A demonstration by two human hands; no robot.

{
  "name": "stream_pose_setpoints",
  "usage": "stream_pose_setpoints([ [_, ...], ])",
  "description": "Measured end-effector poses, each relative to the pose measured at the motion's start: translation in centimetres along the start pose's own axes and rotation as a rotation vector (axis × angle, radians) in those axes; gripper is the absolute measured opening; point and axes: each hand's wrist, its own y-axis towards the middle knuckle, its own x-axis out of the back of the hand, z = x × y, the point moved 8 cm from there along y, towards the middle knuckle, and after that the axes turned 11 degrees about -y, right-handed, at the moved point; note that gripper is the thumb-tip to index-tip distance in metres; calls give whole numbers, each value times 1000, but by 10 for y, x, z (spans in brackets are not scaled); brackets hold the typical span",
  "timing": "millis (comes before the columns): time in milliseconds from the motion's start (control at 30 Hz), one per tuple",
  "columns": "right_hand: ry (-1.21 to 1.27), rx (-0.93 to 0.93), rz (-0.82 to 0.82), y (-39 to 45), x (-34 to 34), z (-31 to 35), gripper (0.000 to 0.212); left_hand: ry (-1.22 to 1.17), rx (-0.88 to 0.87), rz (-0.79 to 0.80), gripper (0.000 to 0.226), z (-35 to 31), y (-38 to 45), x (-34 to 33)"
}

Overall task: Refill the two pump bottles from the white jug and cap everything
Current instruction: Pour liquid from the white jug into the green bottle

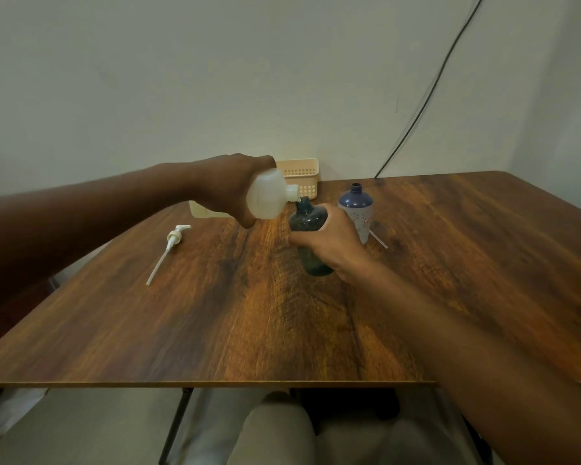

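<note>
2 bottles [310,236], 1 jug [269,196], 1 pump [175,238]

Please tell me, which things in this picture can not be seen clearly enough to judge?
- Liquid level in the dark bottle, head view: tinted plastic and the right hand cover it.
- Whether liquid flows from the white jug: too small; the left hand hides its rear.
- Label on the purple bottle: too small to read.
- Second pump tube: mostly hidden behind the purple bottle.
</note>
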Motion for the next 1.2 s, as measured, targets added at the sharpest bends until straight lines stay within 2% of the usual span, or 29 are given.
stream_pose_setpoints([
  [200, 68, 8, 11, 0, 1, 5, 48, -96, 4, -16, 88, 2, -2, -2],
  [533, 137, 12, -4, 7, 5, 15, 47, -309, 32, -191, 82, 21, -5, -7],
  [667, 161, -3, 9, 9, 2, 16, 52, -446, 87, -263, 79, 33, -9, -11],
  [767, 163, -1, 8, 10, 0, 15, 43, -563, 131, -307, 80, 45, -14, -16],
  [967, 178, 9, -7, 9, -8, 13, 44, -797, 207, -374, 78, 73, -26, -29],
  [1200, 183, 14, -12, 13, -20, 9, 47, -889, 324, -446, 88, 112, -46, -41],
])
